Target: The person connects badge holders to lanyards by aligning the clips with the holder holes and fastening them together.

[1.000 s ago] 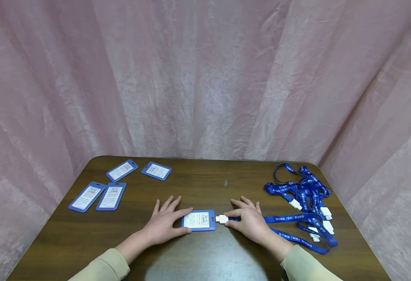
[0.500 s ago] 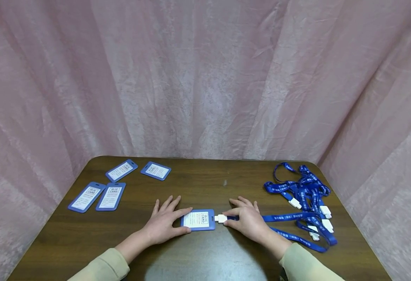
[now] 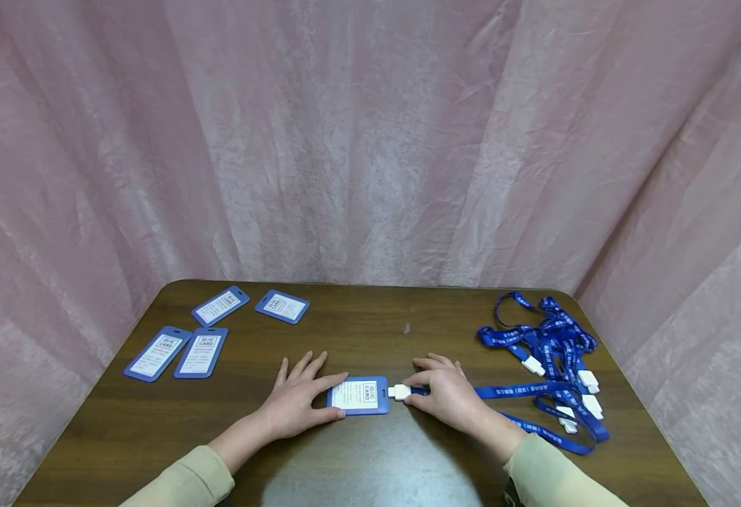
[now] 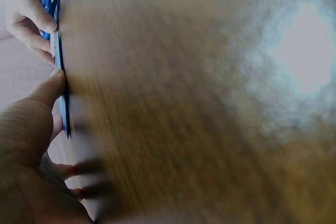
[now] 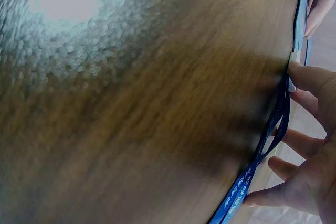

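Note:
A blue badge holder (image 3: 356, 396) with a white "ID/IC CARD" insert lies flat mid-table, its slotted end toward the right. My left hand (image 3: 296, 401) holds its left end between thumb and index finger, the other fingers spread on the table. My right hand (image 3: 446, 398) pinches the white plastic clip (image 3: 399, 392) of a blue lanyard between thumb and index finger. The clip's tip is right at the holder's slotted end. In the right wrist view, the lanyard strap (image 5: 262, 153) runs back under the right hand.
Several more badge holders (image 3: 199, 353) lie at the left and back left of the wooden table (image 3: 370, 338). A tangled pile of blue lanyards (image 3: 554, 338) with white clips lies at the right; the held lanyard's loop reaches it. A pink curtain (image 3: 370, 141) hangs behind.

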